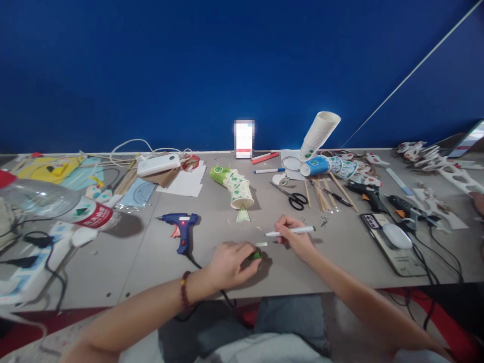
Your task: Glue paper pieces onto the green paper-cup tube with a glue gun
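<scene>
My right hand (293,234) grips a white marker (302,230) with a green end, its tip pointing left just above the table. My left hand (232,264) is curled around a small green piece (255,255), perhaps curled paper; the fingers partly hide it. A small patterned paper strip (261,244) lies between the hands. Beyond them rests a fish-like figure of joined paper cups (231,184), green at the far end, with a striped paper tail (243,214) pointing toward me.
A blue glue gun (183,227) lies to the left, near a large bottle (86,212) and a power strip (41,267). Black scissors (297,200), stacked paper cups (319,133), blue joined cups (317,165) and a phone (393,252) are on the right. A lit phone (244,138) stands against the wall.
</scene>
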The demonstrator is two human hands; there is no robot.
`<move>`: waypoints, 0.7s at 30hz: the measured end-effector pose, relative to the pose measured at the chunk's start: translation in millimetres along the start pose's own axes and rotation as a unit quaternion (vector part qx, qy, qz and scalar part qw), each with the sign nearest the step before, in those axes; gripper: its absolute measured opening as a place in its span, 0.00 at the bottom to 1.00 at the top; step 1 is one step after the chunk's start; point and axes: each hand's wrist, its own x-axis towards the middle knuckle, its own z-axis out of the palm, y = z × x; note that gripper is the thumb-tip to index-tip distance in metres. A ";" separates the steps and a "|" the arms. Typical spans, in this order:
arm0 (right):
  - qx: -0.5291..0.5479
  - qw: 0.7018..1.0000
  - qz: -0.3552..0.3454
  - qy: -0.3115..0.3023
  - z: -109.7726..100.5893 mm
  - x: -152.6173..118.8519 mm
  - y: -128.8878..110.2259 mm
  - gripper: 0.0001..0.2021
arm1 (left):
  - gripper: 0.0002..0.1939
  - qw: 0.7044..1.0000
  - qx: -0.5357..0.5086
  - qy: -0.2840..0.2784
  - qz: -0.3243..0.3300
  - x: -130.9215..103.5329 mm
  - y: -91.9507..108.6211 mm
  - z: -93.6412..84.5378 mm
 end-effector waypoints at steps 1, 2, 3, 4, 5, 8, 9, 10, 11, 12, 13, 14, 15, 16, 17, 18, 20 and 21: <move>0.016 1.000 0.001 -0.021 -1.2 -0.6 0.3 0.19 | 0.10 1.000 -0.006 0.007 -0.006 0.4 0.1 -0.2; 0.031 0.999 0.000 -0.042 -2.3 -1.4 0.6 0.19 | 0.10 1.000 -0.011 0.011 -0.014 0.5 0.0 -0.3; 0.044 0.997 -0.003 -0.061 -3.2 -2.2 1.1 0.19 | 0.10 1.000 -0.012 0.013 -0.021 0.3 -0.2 -0.1; 0.054 0.996 -0.004 -0.076 -4.0 -3.0 1.6 0.19 | 0.10 0.999 -0.010 0.014 -0.028 -0.1 -0.4 0.3; 0.062 0.994 -0.002 -0.088 -4.6 -3.7 2.2 0.18 | 0.11 0.999 -0.005 0.014 -0.034 -0.7 -0.7 0.9; 0.073 0.990 0.012 -0.121 -5.8 -5.1 4.6 0.15 | 0.12 0.999 0.010 0.016 -0.046 -2.6 -1.5 2.9; 0.073 0.989 0.016 -0.129 -5.9 -5.4 5.1 0.14 | 0.12 0.999 0.012 0.016 -0.049 -3.0 -1.6 3.3; 0.070 0.988 0.020 -0.135 -6.0 -5.8 5.4 0.14 | 0.13 0.998 0.012 0.017 -0.052 -3.2 -1.7 3.6; 0.064 0.988 0.024 -0.140 -5.8 -6.2 5.3 0.14 | 0.13 0.998 0.011 0.017 -0.054 -3.2 -1.8 3.7; 0.057 0.988 0.026 -0.142 -5.4 -6.7 4.8 0.13 | 0.13 0.998 0.010 0.016 -0.056 -3.1 -1.9 3.7; 0.052 0.988 0.028 -0.144 -4.8 -7.3 4.0 0.13 | 0.14 0.998 0.008 0.016 -0.056 -2.9 -2.0 3.7; 0.047 0.988 0.030 -0.146 -4.0 -8.0 3.1 0.13 | 0.14 0.998 0.007 0.015 -0.055 -2.8 -2.3 3.8; 0.043 0.988 0.032 -0.148 -3.0 -8.7 2.2 0.13 | 0.14 0.998 0.006 0.013 -0.055 -2.8 -2.5 4.0; 0.040 0.987 0.035 -0.150 -2.1 -9.3 1.3 0.12 | 0.13 0.998 0.005 0.010 -0.055 -2.9 -2.8 4.3; 0.034 0.987 0.037 -0.155 -1.1 -9.9 0.7 0.12 | 0.13 0.998 0.003 0.009 -0.056 -3.0 -3.1 4.6; 0.026 0.986 0.038 -0.163 -0.2 -10.5 0.2 0.12 | 0.13 0.998 0.001 0.008 -0.056 -3.2 -3.2 4.9; 0.002 0.983 0.037 -0.182 1.0 -11.7 -0.4 0.13 | 0.12 0.999 -0.006 0.008 -0.053 -3.3 -3.2 5.1; -0.012 0.981 0.032 -0.192 1.4 -12.4 -0.7 0.13 | 0.12 0.999 -0.011 0.011 -0.050 -3.2 -2.9 4.9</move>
